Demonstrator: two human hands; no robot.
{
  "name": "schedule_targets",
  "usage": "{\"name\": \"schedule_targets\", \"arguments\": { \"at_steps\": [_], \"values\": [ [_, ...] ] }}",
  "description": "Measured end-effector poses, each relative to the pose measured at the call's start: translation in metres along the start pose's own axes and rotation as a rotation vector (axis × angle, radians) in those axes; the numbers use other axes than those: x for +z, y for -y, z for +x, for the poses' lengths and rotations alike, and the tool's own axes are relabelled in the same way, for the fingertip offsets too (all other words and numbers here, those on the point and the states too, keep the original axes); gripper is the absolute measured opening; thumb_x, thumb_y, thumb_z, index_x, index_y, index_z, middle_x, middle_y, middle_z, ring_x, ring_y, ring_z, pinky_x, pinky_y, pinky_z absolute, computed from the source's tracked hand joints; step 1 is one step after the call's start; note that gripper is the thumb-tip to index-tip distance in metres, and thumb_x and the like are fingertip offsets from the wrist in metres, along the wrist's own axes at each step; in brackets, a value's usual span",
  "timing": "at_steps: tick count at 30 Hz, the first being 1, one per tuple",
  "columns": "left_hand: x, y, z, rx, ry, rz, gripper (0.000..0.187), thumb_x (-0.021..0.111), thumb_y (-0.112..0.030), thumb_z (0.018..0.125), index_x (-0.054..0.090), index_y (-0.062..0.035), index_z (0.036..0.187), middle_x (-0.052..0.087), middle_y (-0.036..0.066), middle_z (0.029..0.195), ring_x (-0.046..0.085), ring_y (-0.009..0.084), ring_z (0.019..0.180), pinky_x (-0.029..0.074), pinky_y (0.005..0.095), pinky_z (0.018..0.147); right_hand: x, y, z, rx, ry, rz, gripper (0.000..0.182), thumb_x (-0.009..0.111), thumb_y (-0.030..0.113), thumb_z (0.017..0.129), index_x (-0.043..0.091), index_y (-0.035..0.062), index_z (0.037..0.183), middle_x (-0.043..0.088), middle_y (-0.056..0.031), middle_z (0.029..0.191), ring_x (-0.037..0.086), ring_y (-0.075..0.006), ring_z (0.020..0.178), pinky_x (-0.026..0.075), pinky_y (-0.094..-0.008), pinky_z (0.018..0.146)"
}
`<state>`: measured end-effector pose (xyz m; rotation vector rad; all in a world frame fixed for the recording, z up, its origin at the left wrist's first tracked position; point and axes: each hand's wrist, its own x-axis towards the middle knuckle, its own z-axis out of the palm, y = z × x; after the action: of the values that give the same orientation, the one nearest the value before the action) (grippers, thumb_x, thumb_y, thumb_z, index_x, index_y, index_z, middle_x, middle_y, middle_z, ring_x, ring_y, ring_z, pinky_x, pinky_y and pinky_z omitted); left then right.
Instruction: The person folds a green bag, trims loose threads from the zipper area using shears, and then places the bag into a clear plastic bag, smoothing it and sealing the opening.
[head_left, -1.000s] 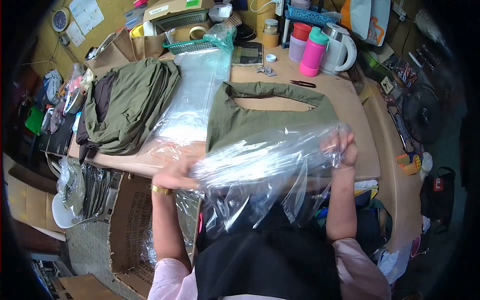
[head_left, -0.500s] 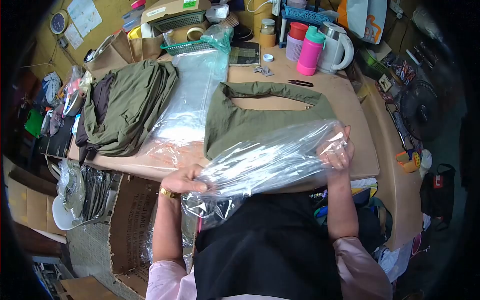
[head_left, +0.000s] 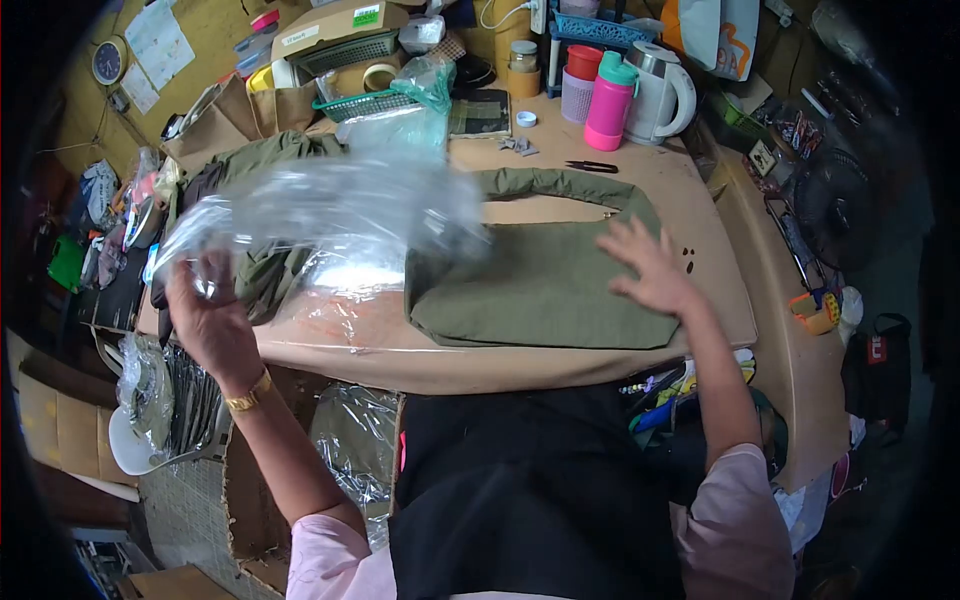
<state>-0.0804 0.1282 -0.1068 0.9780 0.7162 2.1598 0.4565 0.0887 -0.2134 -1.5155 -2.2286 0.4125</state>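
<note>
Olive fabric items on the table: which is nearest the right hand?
The flat olive bag; the bulkier olive bundle lies farther left, partly hidden by clear plastic.

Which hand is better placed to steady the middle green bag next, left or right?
Probably the right hand: it is spread open over the right side of the green bag and holds nothing. The left hand is away to the left, holding up the clear plastic.

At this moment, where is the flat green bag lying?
In the head view, the flat green bag lies on the table just right of centre, the right hand over its right side.
</note>
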Motion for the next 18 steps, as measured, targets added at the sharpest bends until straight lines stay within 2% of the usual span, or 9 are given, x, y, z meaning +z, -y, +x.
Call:
{"name": "schedule_targets", "arguments": {
  "at_steps": [1, 5, 7, 9, 12, 13, 16, 17, 18],
  "values": [
    [0.004, 0.003, -0.007, 0.120, 0.051, 0.021, 0.029, 0.052, -0.018, 0.103, 0.054, 0.0012, 0.124, 0.062, 0.013, 0.119, 0.061, 0.0233, 0.107, 0.050, 0.0427, 0.102, 0.019, 0.005, -0.013, 0.189, 0.174, -0.384, 0.067, 0.055, 0.051, 0.096, 0.039, 0.0181, 0.152, 0.029, -0.0165, 0.161, 0.021, -0.0396, 0.149, 0.008, -0.0696, 0.116],
    [0.044, 0.104, -0.124, 0.325, 0.359, 0.535, 0.050, 0.064, -0.015, 0.093, 0.048, 0.0047, 0.136, 0.058, 0.017, 0.127, 0.056, 0.0313, 0.117, 0.041, 0.0444, 0.105, 0.047, 0.044, -0.032, 0.395, 0.014, -0.275, 0.066, 0.054, 0.051, 0.096, 0.037, 0.0223, 0.153, 0.018, -0.0182, 0.164, 0.011, -0.0428, 0.151, 0.005, -0.0699, 0.116],
    [0.092, 0.098, -0.170, 0.038, 0.722, 0.889, 0.058, 0.071, -0.021, 0.088, 0.045, 0.0086, 0.132, 0.053, 0.029, 0.125, 0.052, 0.0418, 0.117, 0.041, 0.0472, 0.099, 0.039, 0.057, -0.044, 0.318, 0.015, -0.162, 0.069, 0.057, 0.050, 0.094, 0.037, 0.0225, 0.153, 0.018, -0.0186, 0.164, 0.010, -0.0431, 0.151, 0.005, -0.0701, 0.116],
    [0.097, 0.145, -0.191, 0.262, 0.750, 1.137, 0.063, 0.072, -0.031, 0.086, 0.044, 0.0115, 0.124, 0.048, 0.030, 0.132, 0.044, 0.0483, 0.126, 0.037, 0.0579, 0.102, 0.006, 0.088, -0.055, 0.144, 0.106, -0.134, 0.083, 0.075, 0.040, 0.082, 0.036, 0.0214, 0.153, 0.017, -0.0189, 0.163, 0.011, -0.0431, 0.151, 0.005, -0.0709, 0.115],
    [0.093, 0.166, -0.192, 0.260, 0.789, 1.351, 0.064, 0.072, -0.034, 0.085, 0.045, 0.0095, 0.124, 0.043, 0.027, 0.140, 0.037, 0.0456, 0.137, 0.031, 0.0663, 0.105, 0.001, 0.099, -0.084, 0.077, 0.248, -0.287, 0.097, 0.085, 0.028, 0.072, 0.034, 0.0214, 0.154, 0.017, -0.0171, 0.164, 0.010, -0.0430, 0.151, 0.007, -0.0718, 0.115],
    [0.087, 0.175, -0.195, 0.172, 0.803, 1.332, 0.064, 0.070, -0.038, 0.086, 0.045, 0.0071, 0.124, 0.041, 0.025, 0.143, 0.032, 0.0435, 0.143, 0.025, 0.0721, 0.106, 0.015, 0.089, -0.093, 0.045, 0.119, -0.272, 0.090, 0.083, 0.010, 0.064, 0.047, 0.0197, 0.145, 0.027, -0.0158, 0.161, 0.020, -0.0393, 0.150, 0.013, -0.0717, 0.115],
    [0.088, 0.176, -0.196, 0.146, 0.889, 1.397, 0.065, 0.069, -0.040, 0.087, 0.044, 0.0059, 0.125, 0.041, 0.025, 0.145, 0.031, 0.0430, 0.143, 0.024, 0.0704, 0.108, 0.041, 0.036, -0.106, -0.185, -0.109, -0.291, 0.074, 0.073, 0.001, 0.059, 0.061, 0.0171, 0.130, 0.040, -0.0150, 0.153, 0.033, -0.0348, 0.146, 0.019, -0.0696, 0.114],
    [0.087, 0.176, -0.197, 0.145, 0.888, 1.400, 0.065, 0.069, -0.040, 0.087, 0.044, 0.0059, 0.125, 0.041, 0.025, 0.145, 0.031, 0.0430, 0.143, 0.024, 0.0704, 0.108, 0.037, 0.046, -0.099, -0.249, -0.293, -0.285, 0.058, 0.065, -0.003, 0.053, 0.069, 0.0118, 0.109, 0.060, -0.0132, 0.132, 0.052, -0.0289, 0.133, 0.029, -0.0654, 0.112],
    [0.088, 0.174, -0.199, 0.129, 0.901, 1.392, 0.066, 0.069, -0.041, 0.086, 0.044, 0.0056, 0.126, 0.041, 0.025, 0.145, 0.031, 0.0427, 0.143, 0.023, 0.0703, 0.109, 0.031, 0.046, -0.093, -0.251, -0.294, -0.282, 0.058, 0.065, -0.003, 0.053, 0.069, 0.0118, 0.109, 0.060, -0.0132, 0.132, 0.052, -0.0289, 0.133, 0.029, -0.0654, 0.112]
  ]
}}
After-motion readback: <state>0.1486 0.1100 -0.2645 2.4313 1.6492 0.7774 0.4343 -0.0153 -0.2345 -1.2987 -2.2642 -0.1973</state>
